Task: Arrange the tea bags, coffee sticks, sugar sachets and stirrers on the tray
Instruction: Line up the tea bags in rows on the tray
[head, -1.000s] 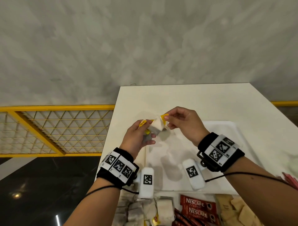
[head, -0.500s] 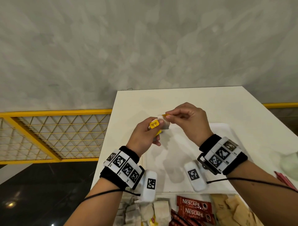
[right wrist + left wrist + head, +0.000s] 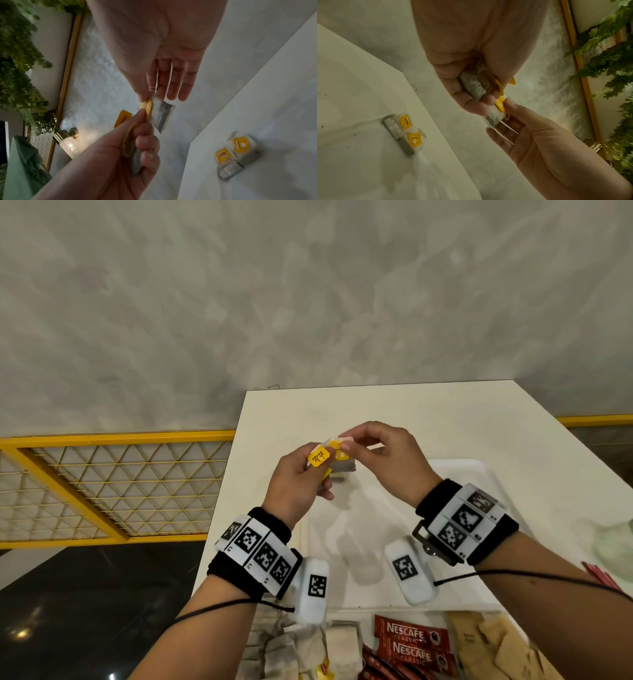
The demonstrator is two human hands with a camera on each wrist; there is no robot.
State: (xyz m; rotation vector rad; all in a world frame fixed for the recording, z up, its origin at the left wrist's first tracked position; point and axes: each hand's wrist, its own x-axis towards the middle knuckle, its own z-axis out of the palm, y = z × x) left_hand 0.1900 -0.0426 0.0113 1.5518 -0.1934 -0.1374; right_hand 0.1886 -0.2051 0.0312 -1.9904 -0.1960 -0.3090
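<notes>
Both hands now closer together above the tray [image 3: 479,474], lifted slightly.
Left hand [image 3: 294,487] grips bunched tea bags [image 3: 474,83]; right hand [image 3: 394,460] pinches one tea bag [image 3: 161,115], other fingers extended.

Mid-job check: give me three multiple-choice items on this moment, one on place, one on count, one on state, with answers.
1. Where do the placed tea bags lie?
A. on the white tray
B. on the floor
C. in a cup

2. How many tea bags lie placed on the tray?
A. none
B. two
C. five

3. What is the right hand doing?
A. resting flat on the table
B. pinching a tea bag out of the left hand's bunch
C. holding a coffee stick

Answers: 1 A, both wrist views show them on the tray's surface; 2 B, two yellow tags lie side by side; 3 B, thumb and forefinger nip the bag's top.
</notes>
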